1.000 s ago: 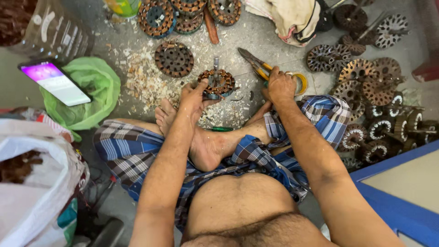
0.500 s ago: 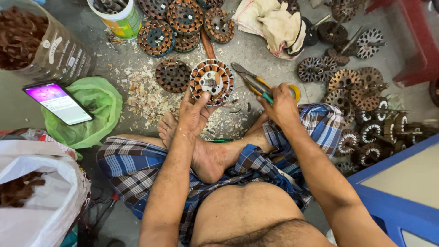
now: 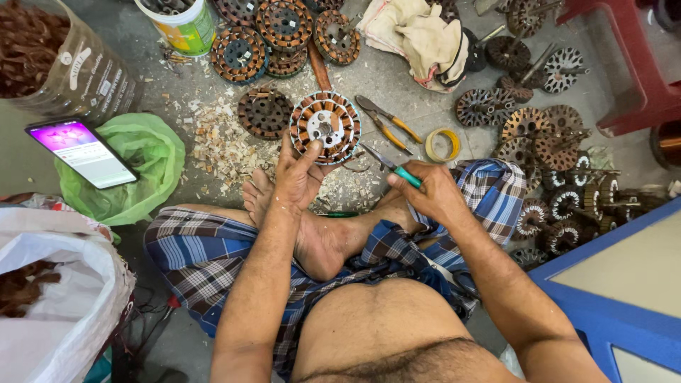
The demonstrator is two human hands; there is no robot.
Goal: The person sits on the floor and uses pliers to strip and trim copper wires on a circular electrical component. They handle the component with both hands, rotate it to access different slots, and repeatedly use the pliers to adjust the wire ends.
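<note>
Two hands busy: my left hand (image 3: 301,177) grips the wound stator (image 3: 325,128); right hand (image 3: 429,191) clasps green-handled cutters (image 3: 394,167). Green-labelled white bucket (image 3: 181,25) at eleven o'clock.

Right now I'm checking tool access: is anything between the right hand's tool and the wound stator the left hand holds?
Nothing visible: the green-handled tool points at the stator across bare floor.
</note>
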